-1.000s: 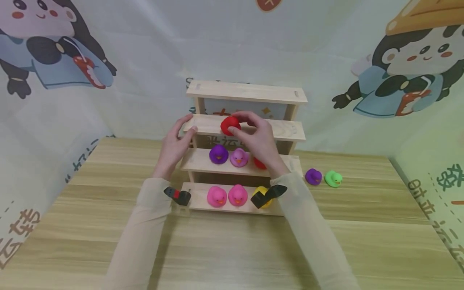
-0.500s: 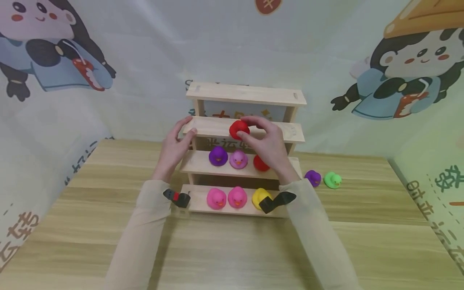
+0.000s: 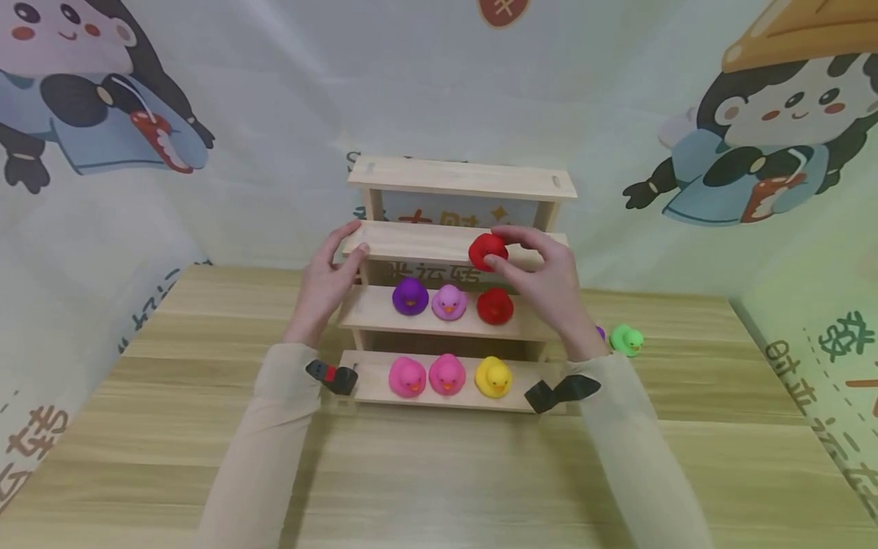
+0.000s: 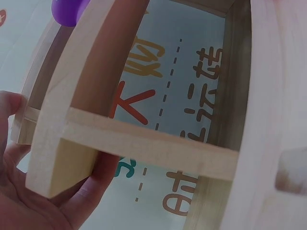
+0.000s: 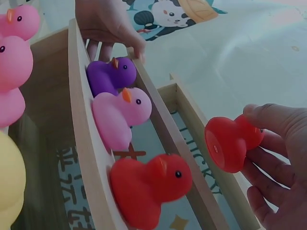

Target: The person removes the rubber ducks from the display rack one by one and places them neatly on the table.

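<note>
Near the second-highest board [image 3: 418, 241] of the wooden shelf [image 3: 459, 177], the right hand [image 3: 550, 276] pinches a red duck [image 3: 484, 253]. The left hand [image 3: 325, 279] holds the shelf's left end.

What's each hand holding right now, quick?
Left hand: holding the end of the wooden shelf.
Right hand: holding a red duck between thumb and fingers.

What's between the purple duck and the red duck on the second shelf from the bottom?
A light pink duck stands between them, as the head and right wrist views show.
</note>
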`<state>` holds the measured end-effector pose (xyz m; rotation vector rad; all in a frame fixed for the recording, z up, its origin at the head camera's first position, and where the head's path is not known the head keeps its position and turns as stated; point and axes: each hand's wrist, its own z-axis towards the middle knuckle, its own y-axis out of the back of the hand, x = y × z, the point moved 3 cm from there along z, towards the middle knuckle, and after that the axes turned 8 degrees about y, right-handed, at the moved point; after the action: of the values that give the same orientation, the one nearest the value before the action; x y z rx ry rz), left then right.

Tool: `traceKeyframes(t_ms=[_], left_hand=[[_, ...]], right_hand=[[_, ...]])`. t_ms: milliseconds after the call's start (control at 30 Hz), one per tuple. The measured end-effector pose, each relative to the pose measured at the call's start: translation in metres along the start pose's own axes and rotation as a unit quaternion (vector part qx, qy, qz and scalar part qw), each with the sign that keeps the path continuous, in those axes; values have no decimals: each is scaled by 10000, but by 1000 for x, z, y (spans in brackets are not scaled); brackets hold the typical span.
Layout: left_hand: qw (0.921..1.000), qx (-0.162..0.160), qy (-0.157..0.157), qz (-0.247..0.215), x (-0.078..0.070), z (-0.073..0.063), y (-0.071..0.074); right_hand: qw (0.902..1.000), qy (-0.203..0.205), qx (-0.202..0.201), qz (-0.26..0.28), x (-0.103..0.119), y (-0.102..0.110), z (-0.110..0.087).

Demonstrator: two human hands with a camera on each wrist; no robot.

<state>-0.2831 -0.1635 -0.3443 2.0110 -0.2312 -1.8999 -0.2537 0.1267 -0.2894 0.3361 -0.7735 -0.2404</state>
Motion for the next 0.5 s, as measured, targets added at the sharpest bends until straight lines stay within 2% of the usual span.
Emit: traceKeyframes(t_ms=[333, 500], left_hand=[[10000, 32, 71, 8, 1, 0, 0], [10000, 31, -25, 43, 0, 0, 0]], right_hand=[[9995, -233, -211, -99, -4, 22, -13], [9985, -352, -313, -266, -4, 35, -18]])
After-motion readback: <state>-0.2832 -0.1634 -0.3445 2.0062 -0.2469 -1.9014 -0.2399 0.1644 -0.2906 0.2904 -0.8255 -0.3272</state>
